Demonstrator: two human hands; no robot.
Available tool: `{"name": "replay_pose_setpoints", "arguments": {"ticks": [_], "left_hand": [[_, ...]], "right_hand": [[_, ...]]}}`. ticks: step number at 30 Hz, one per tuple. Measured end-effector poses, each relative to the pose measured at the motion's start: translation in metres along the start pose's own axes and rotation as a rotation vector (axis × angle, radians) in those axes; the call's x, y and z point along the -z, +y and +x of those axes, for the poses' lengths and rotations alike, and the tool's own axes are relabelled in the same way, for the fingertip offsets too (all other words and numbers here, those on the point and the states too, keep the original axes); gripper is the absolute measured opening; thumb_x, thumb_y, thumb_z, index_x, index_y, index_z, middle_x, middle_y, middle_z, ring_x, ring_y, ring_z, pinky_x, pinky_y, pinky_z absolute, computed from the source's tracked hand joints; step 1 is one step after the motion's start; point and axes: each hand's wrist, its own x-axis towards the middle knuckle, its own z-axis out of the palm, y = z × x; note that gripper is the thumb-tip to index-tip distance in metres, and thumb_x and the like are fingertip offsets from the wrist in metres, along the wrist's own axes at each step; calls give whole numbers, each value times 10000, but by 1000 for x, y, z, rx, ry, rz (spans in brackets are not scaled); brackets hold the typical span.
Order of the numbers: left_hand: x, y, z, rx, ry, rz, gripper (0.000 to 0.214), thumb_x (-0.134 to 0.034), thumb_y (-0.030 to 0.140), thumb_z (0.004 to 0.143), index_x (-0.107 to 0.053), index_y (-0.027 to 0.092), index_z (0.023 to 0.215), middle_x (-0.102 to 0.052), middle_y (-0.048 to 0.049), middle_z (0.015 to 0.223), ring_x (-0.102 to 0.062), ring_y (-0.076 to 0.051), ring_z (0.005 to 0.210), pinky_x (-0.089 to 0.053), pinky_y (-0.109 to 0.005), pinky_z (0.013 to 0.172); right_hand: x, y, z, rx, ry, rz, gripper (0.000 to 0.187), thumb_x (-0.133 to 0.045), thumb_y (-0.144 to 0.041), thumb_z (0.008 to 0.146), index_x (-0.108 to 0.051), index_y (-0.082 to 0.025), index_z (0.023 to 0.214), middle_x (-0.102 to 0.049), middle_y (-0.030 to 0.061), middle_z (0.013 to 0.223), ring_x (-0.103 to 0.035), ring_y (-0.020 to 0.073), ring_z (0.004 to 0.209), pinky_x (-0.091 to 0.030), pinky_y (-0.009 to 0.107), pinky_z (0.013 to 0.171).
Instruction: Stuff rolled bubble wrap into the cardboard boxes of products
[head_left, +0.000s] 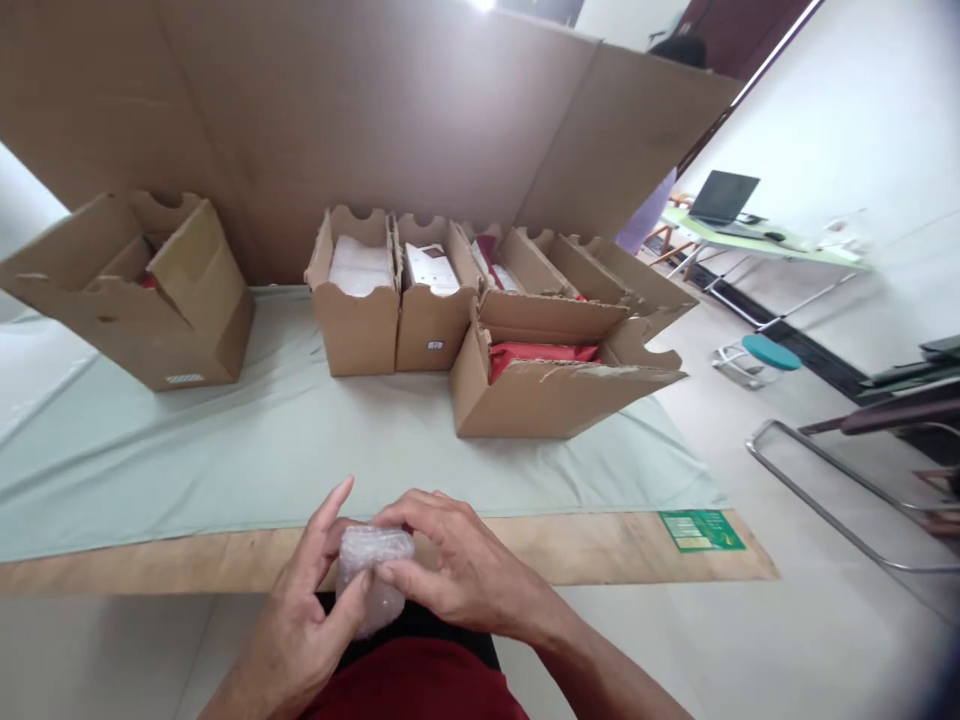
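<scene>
Between my two hands is a small bundle of clear bubble wrap (375, 545), held at the table's front edge above my lap. What lies inside the wrap, if anything, cannot be made out. My left hand (307, 610) grips it from the left, thumb on the near face and index finger raised off it. From the right, my right hand (450, 565) pinches it, with the thumb on the near face and the fingers curled over the top.
Several cardboard boxes (360, 335) stand along the back of the green cloth (322, 430). One nearer box (525, 405) holds red packets (544, 352); another box (187, 340) stands left. Behind rises a cardboard panel (390, 120). A green card (703, 530) lies on the wooden edge.
</scene>
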Motion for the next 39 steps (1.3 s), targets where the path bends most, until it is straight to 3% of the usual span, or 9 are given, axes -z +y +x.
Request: {"name": "replay_pose_setpoints", "arguments": {"ticks": [4,8,12,15,17,22,24,29,39], "left_hand": [[-13,19,5,12,-92,111,649,-563,340,983,-354,324,1598,-713,-68,1293,-710,-231,1166,-566,-381,1045],[-8,48,30,-205,-72,189,634,-601,367,971,-384,384,1567,-656,-57,1412,-642,-259,1291,-549,-423,1078],[-13,90,83,-535,16,292,544,-618,248,966,-491,316,1490,-668,-75,1344,-704,-191,1098,-604,-329,948],[-38,118,129,-724,28,293,502,-580,144,960,-525,228,1452,-643,-111,1373,-708,-129,921,-611,-274,835],[-58,128,154,-775,14,266,509,-555,117,960,-504,182,1462,-648,-134,1367,-687,-100,803,-606,-255,747],[-89,118,168,-870,-46,303,283,-537,77,972,-648,159,1219,-755,-57,1024,-699,-133,818,-593,-263,750],[-91,108,161,-917,-50,325,232,-529,57,978,-683,161,1117,-757,-68,1040,-717,-154,932,-593,-267,811],[-90,93,149,-970,-45,357,266,-553,26,956,-691,141,1153,-753,-109,1150,-720,-167,1000,-592,-268,853],[-96,87,150,-967,-37,268,288,-563,-7,918,-687,115,1147,-744,-132,1158,-715,-183,1021,-607,-288,876]], "right_hand": [[15,7,-14,-20,-2,-105,221,-713,-101,817,-683,-201,1011,-730,8,959,-647,189,885,-454,348,923],[58,9,-34,-27,91,-44,149,-688,-128,812,-680,-209,938,-692,-10,840,-606,154,735,-472,283,725],[128,-1,-60,43,491,53,62,-708,-237,887,-706,-256,946,-698,-4,857,-631,162,744,-497,272,660],[172,-7,-67,84,896,113,129,-788,-275,868,-721,-290,978,-711,-7,829,-650,173,718,-517,285,643],[192,-6,-61,111,1015,95,161,-823,-275,838,-719,-292,959,-700,-8,791,-640,176,686,-520,294,629],[220,6,-28,79,900,13,223,-847,-319,765,-658,-249,860,-650,-15,772,-605,166,655,-509,297,576],[224,11,-16,44,831,-1,237,-840,-320,744,-640,-232,834,-637,-17,769,-597,157,655,-502,288,575],[219,18,9,-26,640,-62,194,-772,-348,795,-632,-214,807,-605,-26,701,-542,134,603,-421,262,535],[199,22,61,-306,264,-657,106,-697,-205,831,-627,-187,754,-643,-21,643,-544,130,589,-311,264,564]]}}
